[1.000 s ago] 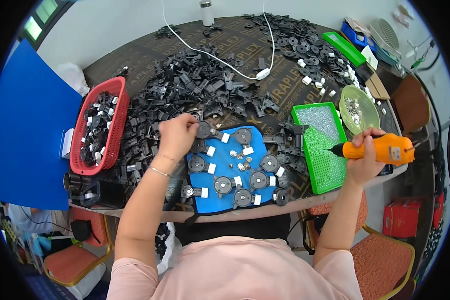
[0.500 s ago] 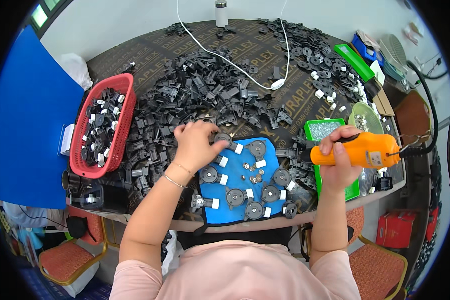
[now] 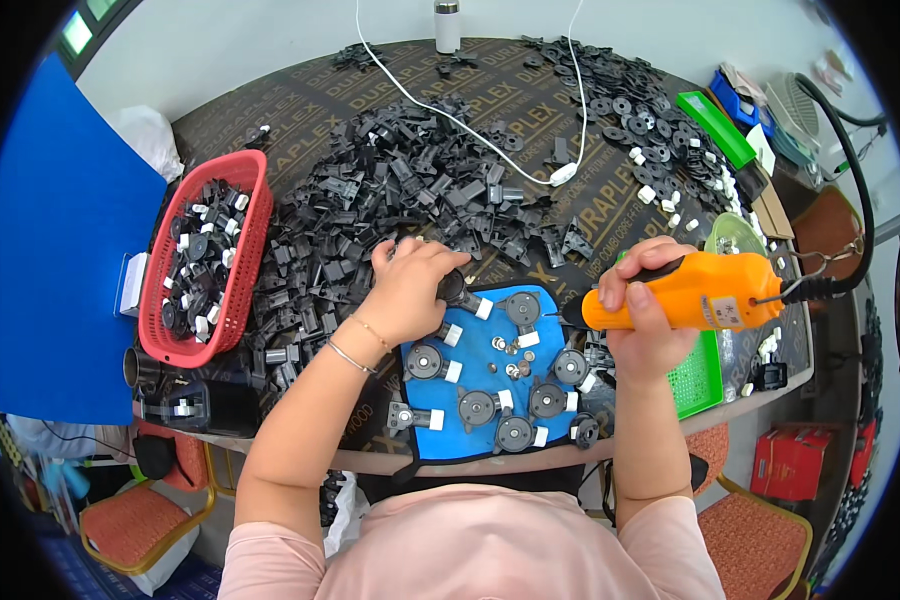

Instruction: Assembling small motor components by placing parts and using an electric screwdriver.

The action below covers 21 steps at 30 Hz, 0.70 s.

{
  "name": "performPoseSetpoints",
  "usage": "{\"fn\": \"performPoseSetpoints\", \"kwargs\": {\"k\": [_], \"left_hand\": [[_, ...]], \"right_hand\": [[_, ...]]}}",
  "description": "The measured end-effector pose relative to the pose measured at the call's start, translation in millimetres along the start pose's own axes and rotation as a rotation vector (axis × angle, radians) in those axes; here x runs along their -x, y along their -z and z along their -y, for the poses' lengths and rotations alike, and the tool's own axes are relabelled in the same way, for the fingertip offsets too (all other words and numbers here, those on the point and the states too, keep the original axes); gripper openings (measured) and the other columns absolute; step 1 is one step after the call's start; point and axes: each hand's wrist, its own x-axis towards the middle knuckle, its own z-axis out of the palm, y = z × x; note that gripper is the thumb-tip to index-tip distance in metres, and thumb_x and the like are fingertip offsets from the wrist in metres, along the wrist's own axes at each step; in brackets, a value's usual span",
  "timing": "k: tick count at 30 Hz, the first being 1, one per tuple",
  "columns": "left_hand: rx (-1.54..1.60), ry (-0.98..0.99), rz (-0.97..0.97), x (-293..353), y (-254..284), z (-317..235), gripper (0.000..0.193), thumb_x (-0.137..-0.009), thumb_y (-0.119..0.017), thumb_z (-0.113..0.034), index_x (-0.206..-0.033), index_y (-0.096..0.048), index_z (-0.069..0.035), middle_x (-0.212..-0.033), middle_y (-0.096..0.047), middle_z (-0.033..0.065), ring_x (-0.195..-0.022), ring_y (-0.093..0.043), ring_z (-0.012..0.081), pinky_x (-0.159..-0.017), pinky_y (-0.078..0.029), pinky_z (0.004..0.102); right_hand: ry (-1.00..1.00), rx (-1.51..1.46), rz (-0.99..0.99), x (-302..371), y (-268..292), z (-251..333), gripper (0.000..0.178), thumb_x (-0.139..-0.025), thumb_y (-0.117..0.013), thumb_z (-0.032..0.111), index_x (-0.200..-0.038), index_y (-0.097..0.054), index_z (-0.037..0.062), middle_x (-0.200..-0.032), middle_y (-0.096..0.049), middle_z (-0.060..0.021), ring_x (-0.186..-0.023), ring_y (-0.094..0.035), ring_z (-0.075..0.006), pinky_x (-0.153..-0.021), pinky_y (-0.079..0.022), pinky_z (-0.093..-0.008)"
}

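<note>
My right hand (image 3: 650,315) is wrapped around an orange corded power screwdriver (image 3: 725,292), held level above the table, its dark tip pointing left over the right edge of a blue mat (image 3: 450,400). At the mat's upper left corner, my left hand (image 3: 410,290) bends its fingers over a black plastic part with a round disc (image 3: 453,289); a white block sticks out beside it. The fingertips are partly hidden behind the hand. Several similar black assemblies (image 3: 477,406) with white blocks lie across the mat. Small metal pieces (image 3: 513,370) sit among them.
Beyond the mat spreads a large heap of black plastic parts (image 3: 400,175). A red basket (image 3: 253,240) of parts stands at left. Black discs (image 3: 660,125), white blocks, green trays (image 3: 715,130) and a light green bowl (image 3: 733,228) are at right. A white cable (image 3: 470,130) crosses the heap.
The screwdriver has moved left and closer to the mat with my right hand. My left hand has shifted slightly right, its fingers reaching further over the black part.
</note>
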Motion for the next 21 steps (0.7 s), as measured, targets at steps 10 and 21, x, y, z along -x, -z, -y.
{"fn": "performPoseSetpoints", "kwargs": {"k": [10, 21], "left_hand": [[-0.120, 0.275, -0.002, 3, 2, -12, 0.052, -0.059, -0.083, -0.036, -0.099, -0.064, -0.010, -0.097, -0.059, 0.0048, -0.101, -0.051, 0.0237, -0.097, -0.024, 0.0430], [-0.012, 0.178, -0.099, 8, -15, -12, 0.044, -0.062, -0.080, -0.030, -0.101, -0.067, -0.013, -0.093, -0.058, 0.0031, -0.101, -0.050, 0.0232, -0.096, -0.025, 0.0471]], "right_hand": [[-0.005, -0.023, 0.017, -4, -6, -5, 0.024, -0.079, -0.060, 0.000, -0.100, -0.048, 0.0009, -0.090, -0.051, -0.0128, -0.061, -0.053, -0.0162, -0.058, -0.047, -0.0296], [0.011, -0.049, 0.084, -9, -36, -29, 0.026, -0.078, -0.061, -0.005, -0.099, -0.048, -0.0003, -0.090, -0.052, -0.0145, -0.063, -0.054, -0.0165, -0.060, -0.049, -0.0290]]}}
